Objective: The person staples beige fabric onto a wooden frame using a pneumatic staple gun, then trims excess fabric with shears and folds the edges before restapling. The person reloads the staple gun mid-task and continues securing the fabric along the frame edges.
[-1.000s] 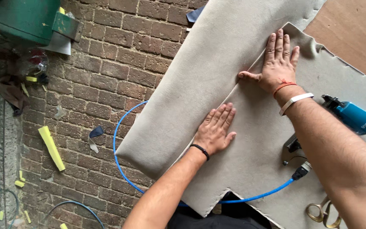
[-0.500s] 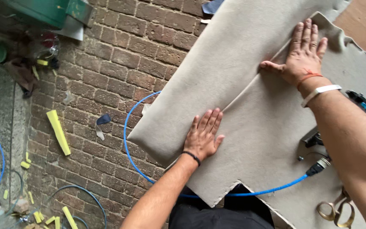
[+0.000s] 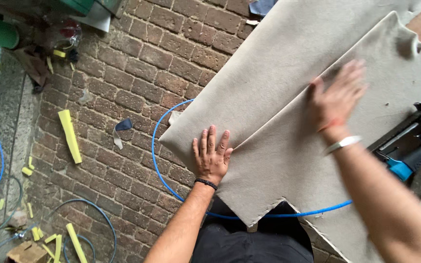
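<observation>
Keep left hand (image 3: 212,155) spread flat on the grey cloth (image 3: 288,107) by the blue hose (image 3: 164,168), and rub spread right hand (image 3: 337,95) along the fold, smoothing bumps slowly.

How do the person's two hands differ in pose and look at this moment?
The left hand lies flat and sharp on the grey felt sheet, fingers spread near its folded edge; the right hand is motion-blurred, further up the sheet. The left wrist wears a thin black band; the right wears a red thread and a white bracelet. Both are bare, palm down over the same sheet.
</observation>
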A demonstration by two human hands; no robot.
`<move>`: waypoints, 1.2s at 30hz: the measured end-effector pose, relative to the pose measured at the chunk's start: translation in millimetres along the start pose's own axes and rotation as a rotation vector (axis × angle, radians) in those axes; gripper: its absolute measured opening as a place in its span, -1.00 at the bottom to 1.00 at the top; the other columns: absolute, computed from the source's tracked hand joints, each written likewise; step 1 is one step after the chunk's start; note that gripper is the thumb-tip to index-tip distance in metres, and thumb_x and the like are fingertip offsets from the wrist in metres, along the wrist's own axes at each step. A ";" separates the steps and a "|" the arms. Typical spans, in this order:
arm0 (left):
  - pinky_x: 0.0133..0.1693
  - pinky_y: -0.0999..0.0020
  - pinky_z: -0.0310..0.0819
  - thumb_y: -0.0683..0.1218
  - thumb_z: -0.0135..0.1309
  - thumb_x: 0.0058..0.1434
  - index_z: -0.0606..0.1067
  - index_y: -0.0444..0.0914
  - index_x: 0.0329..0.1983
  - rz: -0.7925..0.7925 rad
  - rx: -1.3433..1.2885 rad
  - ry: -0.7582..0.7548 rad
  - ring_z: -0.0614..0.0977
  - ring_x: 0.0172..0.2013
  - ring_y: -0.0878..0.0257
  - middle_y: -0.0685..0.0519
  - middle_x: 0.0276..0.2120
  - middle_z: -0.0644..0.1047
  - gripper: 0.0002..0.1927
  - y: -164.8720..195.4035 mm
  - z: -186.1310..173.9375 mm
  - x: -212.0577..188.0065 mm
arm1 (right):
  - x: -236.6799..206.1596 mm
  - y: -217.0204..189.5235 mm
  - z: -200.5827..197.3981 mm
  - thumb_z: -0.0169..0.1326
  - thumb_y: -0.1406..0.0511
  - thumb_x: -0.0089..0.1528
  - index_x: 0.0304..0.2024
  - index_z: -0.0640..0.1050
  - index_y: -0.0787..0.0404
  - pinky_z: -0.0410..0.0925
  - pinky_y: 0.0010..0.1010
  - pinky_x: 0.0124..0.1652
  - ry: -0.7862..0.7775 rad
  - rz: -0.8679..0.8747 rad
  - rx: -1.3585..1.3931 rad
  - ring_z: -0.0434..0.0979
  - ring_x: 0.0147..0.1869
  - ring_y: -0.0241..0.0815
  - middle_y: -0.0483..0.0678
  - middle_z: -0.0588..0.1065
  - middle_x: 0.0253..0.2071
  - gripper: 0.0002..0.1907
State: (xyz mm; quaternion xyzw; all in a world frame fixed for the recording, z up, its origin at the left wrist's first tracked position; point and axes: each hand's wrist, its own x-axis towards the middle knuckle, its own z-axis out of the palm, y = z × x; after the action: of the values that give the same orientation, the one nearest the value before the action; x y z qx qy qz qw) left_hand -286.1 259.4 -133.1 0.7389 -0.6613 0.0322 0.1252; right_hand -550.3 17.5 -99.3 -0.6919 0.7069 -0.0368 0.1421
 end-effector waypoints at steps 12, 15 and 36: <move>0.34 -0.22 0.15 0.25 -0.15 0.41 0.09 0.03 0.53 -0.012 -0.099 -0.019 0.27 0.40 -0.17 -0.18 0.45 0.19 -0.33 -33.6 -26.3 -66.5 | -129.2 -84.0 50.4 -0.20 -0.15 0.34 0.49 -0.07 0.59 -0.47 0.22 0.46 -0.064 -0.247 0.022 -0.44 0.67 0.30 0.40 -0.25 0.58 0.04; 0.21 -0.13 0.30 0.20 0.08 0.34 0.17 -0.07 0.40 -0.156 -0.307 0.021 0.37 0.24 -0.17 -0.20 0.28 0.29 -0.34 -52.3 -33.6 -86.3 | -128.7 -82.5 51.2 -0.19 -0.15 0.34 0.49 -0.07 0.59 -0.47 0.24 0.46 -0.093 -0.232 0.020 -0.44 0.67 0.33 0.43 -0.26 0.58 0.04; -0.32 0.26 0.51 -0.11 0.44 -0.06 0.44 -0.29 -0.23 -0.606 -0.976 -0.184 0.61 -0.39 0.18 -0.02 -0.41 0.59 -0.57 -57.2 -40.8 -110.0 | -136.5 -89.0 46.8 -0.16 -0.12 0.39 0.54 -0.17 0.56 -0.49 0.24 0.50 -0.180 -0.191 0.026 -0.49 0.69 0.33 0.39 -0.33 0.61 0.06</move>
State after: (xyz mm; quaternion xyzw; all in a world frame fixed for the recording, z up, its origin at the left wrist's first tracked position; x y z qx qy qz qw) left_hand -238.5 380.7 -125.3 0.7516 -0.3668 -0.3780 0.3970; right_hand -452.1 155.7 -101.5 -0.7546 0.6217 0.0028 0.2099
